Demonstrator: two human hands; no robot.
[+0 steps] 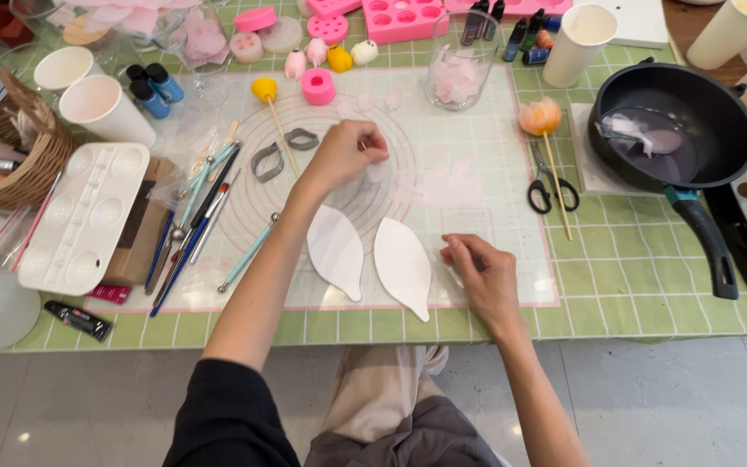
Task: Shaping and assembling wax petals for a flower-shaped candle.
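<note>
- A thin pale pink petal piece (377,169) is pinched between the closed fingers (372,145) of the left hand (345,156), above the translucent ringed mat (443,130).
- The right hand (482,275) is rested on the mat, fingers curled loosely, nothing gripped, beside two white leaf-shaped cut-outs (401,266).
- Pink petals are held in the clear glass (464,60); pale petals lie in the black pan (711,112).

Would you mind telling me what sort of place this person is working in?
Probably a craft table for handmade flower or wax modelling: pink silicone moulds, a translucent work mat with white petal shapes, modelling tools and a paint palette surround the left hand and right hand.
</note>
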